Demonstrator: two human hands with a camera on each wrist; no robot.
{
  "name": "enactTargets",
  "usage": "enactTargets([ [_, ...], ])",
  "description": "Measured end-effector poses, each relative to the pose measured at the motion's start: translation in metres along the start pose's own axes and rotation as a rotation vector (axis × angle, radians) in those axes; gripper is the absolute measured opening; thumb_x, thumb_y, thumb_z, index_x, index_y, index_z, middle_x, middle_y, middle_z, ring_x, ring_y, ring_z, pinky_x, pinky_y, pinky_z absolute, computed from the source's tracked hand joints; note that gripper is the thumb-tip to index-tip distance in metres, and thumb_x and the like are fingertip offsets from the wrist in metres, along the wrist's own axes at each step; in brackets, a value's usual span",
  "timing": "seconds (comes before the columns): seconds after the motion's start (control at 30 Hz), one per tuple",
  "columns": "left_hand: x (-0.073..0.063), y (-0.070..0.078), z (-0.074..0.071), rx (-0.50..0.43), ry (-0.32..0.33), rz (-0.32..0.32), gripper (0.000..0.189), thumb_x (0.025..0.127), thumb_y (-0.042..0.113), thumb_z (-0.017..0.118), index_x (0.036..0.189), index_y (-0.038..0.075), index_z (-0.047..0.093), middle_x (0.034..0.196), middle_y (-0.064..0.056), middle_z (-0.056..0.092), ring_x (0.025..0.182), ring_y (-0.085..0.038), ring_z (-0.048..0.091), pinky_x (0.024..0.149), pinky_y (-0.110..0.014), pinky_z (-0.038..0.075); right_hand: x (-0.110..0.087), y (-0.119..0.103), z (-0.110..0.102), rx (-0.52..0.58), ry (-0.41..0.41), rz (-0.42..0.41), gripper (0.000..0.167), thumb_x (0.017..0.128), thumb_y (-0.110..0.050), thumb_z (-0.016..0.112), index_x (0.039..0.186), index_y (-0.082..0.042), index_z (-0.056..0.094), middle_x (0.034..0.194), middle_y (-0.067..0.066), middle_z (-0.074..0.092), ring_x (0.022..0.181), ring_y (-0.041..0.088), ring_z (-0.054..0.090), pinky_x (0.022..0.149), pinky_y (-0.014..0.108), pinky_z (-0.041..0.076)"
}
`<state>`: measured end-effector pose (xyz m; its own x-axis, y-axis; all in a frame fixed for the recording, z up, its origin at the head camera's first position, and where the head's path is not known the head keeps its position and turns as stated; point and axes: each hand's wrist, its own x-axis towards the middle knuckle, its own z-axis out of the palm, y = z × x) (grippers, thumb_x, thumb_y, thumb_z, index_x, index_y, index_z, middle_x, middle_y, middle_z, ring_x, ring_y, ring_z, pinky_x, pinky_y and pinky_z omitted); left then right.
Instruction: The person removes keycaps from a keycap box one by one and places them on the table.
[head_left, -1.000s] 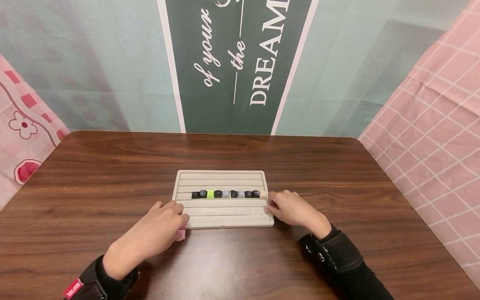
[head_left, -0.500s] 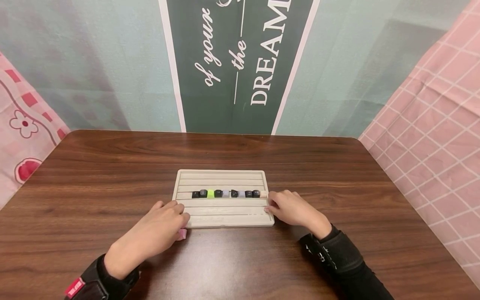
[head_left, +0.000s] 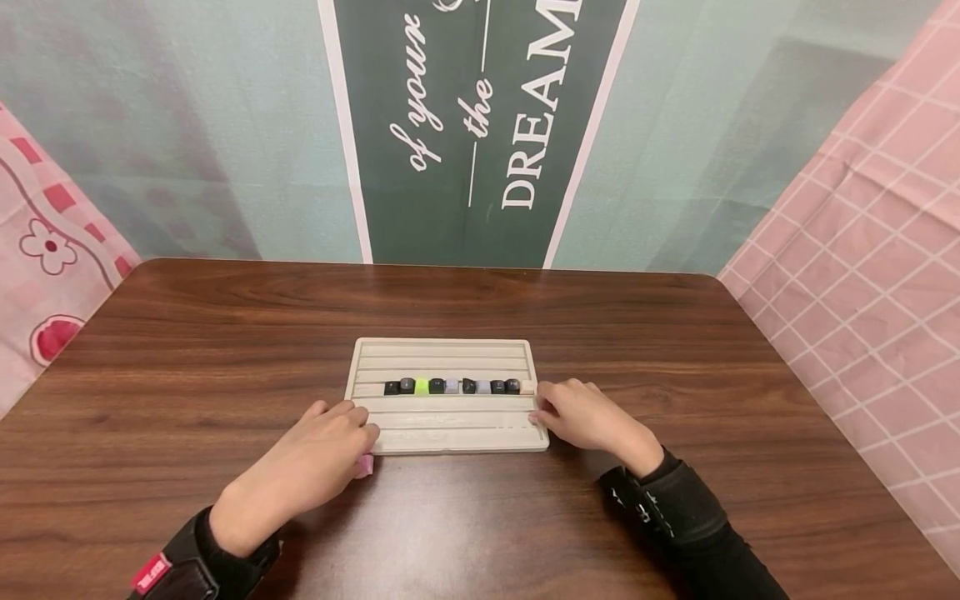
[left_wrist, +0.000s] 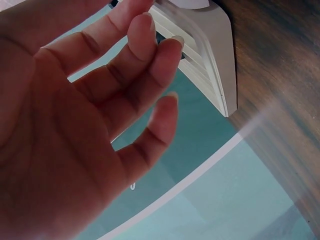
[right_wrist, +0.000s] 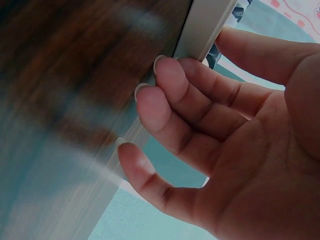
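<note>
A cream tray point(head_left: 442, 423) with ridged rows lies on the table in the head view. Along its middle row stand several small keycaps point(head_left: 437, 387), mostly black, with green, lavender and cream ones among them. My left hand point(head_left: 303, 461) is at the tray's near left corner, fingers bent. A small pink piece point(head_left: 364, 466), its kind unclear, shows under the thumb, pinched as far as I can see; the contact is hidden. My right hand point(head_left: 588, 419) holds the tray's right edge, thumb on the rim and fingers along the outer side point(right_wrist: 200, 30).
The brown wooden table point(head_left: 480, 533) extends around the tray on every side. Behind it hangs a blue-green cloth point(head_left: 247, 125) with a lettered dark panel. Pink patterned cloths point(head_left: 885, 233) flank the table at both sides.
Both hands and the tray stay practically in place. The pink piece shifts very slightly beneath the left thumb, and the head view drifts a little.
</note>
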<state>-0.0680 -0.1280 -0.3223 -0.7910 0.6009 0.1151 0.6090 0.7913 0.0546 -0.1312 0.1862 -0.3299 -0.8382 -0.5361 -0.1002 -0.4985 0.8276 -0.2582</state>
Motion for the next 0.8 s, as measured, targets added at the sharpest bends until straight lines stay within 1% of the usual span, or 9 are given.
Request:
enactTargets([
  [0.2, -0.0015, 0.0002, -0.0021, -0.002, -0.020, -0.011, 0.025, 0.072, 0.020, 0.075, 0.069, 0.014, 0.052, 0.066, 0.005, 0.041, 0.069, -0.016, 0.044, 0.060, -0.031, 0.029, -0.0002, -0.0001, -0.0002, 0.001, 0.002, -0.001, 0.022, 0.086, -0.019, 0.064, 0.071, -0.013, 0.049, 0.057, -0.006, 0.041, 0.052, 0.007, 0.039, 0.050, 0.026, 0.033],
  [0.3, -0.0019, 0.0001, -0.0030, 0.002, -0.017, -0.011, 0.025, 0.073, 0.024, 0.075, 0.069, 0.014, 0.052, 0.067, 0.005, 0.042, 0.070, -0.017, 0.046, 0.060, -0.031, 0.029, -0.0003, -0.0002, -0.0001, 0.004, 0.002, 0.000, 0.022, 0.086, -0.019, 0.064, 0.071, -0.013, 0.049, 0.057, -0.006, 0.041, 0.052, 0.008, 0.039, 0.050, 0.026, 0.033],
  [0.5, -0.0024, -0.0018, -0.0048, 0.008, -0.017, -0.011, 0.024, 0.074, 0.025, 0.074, 0.070, 0.014, 0.053, 0.067, 0.004, 0.044, 0.071, -0.018, 0.048, 0.059, -0.032, 0.031, 0.0000, -0.0001, 0.0002, 0.002, 0.000, 0.004, 0.022, 0.086, -0.020, 0.064, 0.071, -0.013, 0.049, 0.057, -0.005, 0.041, 0.052, 0.008, 0.040, 0.050, 0.026, 0.033],
  [0.7, -0.0022, -0.0051, -0.0077, 0.016, -0.042, -0.029, 0.021, 0.073, 0.021, 0.075, 0.072, 0.014, 0.055, 0.070, 0.004, 0.046, 0.070, -0.017, 0.048, 0.058, -0.032, 0.031, 0.0000, 0.0000, 0.0007, 0.004, -0.002, 0.008, 0.023, 0.086, -0.020, 0.064, 0.071, -0.013, 0.048, 0.057, -0.005, 0.040, 0.051, 0.008, 0.039, 0.050, 0.025, 0.032],
  [0.8, -0.0019, -0.0073, -0.0083, 0.009, -0.042, -0.032, 0.022, 0.072, 0.019, 0.075, 0.072, 0.015, 0.054, 0.070, 0.005, 0.046, 0.071, -0.017, 0.048, 0.058, -0.032, 0.032, -0.0001, 0.0001, 0.0008, 0.004, -0.001, 0.010, 0.024, 0.086, -0.020, 0.064, 0.071, -0.013, 0.047, 0.057, -0.005, 0.040, 0.051, 0.008, 0.039, 0.050, 0.025, 0.032],
])
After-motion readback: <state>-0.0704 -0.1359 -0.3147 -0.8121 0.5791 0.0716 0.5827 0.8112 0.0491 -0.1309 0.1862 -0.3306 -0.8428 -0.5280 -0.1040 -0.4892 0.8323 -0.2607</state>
